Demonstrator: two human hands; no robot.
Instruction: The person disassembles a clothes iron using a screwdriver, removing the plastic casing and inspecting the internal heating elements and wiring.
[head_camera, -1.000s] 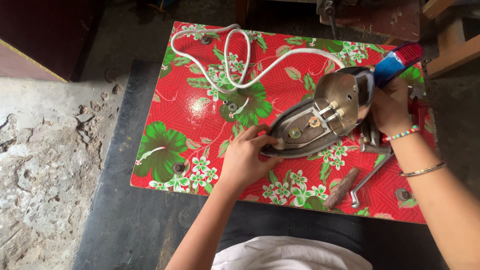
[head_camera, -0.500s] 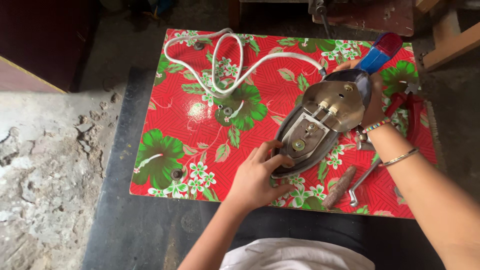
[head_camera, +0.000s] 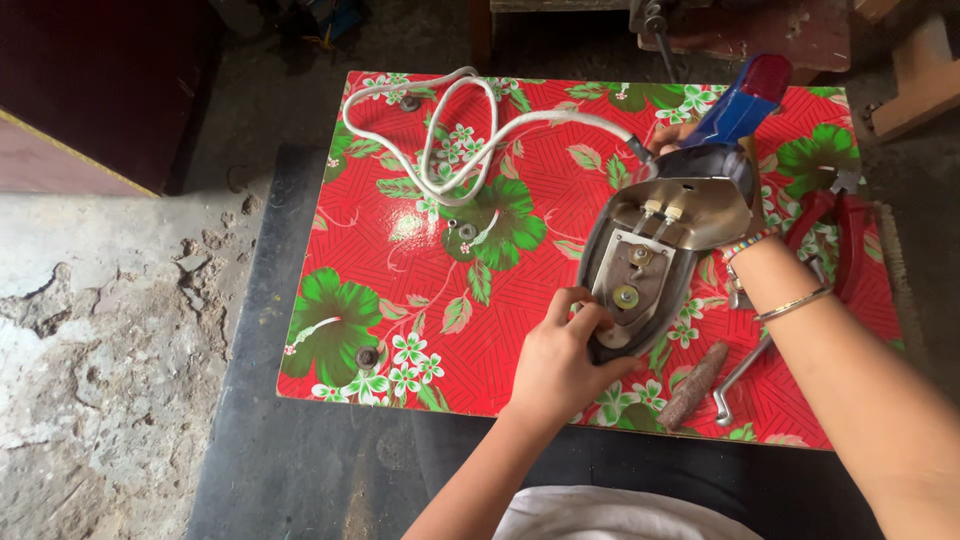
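An opened metal clothes iron (head_camera: 655, 265) with a blue handle lies on the red floral worktop (head_camera: 400, 300). The left hand (head_camera: 560, 360) curls its fingers around the iron's pointed tip. The right hand (head_camera: 690, 140), mostly hidden behind the iron's rear, grips it there. A white cord (head_camera: 450, 140) loops nearby.

I see my bare left hand (head_camera: 560, 365) and forearm, sleeveless. My right wrist carries a multicoloured beaded bracelet (head_camera: 748, 246) and a thin gold metal bangle (head_camera: 793, 305). A white garment (head_camera: 610, 515) covers my lap.
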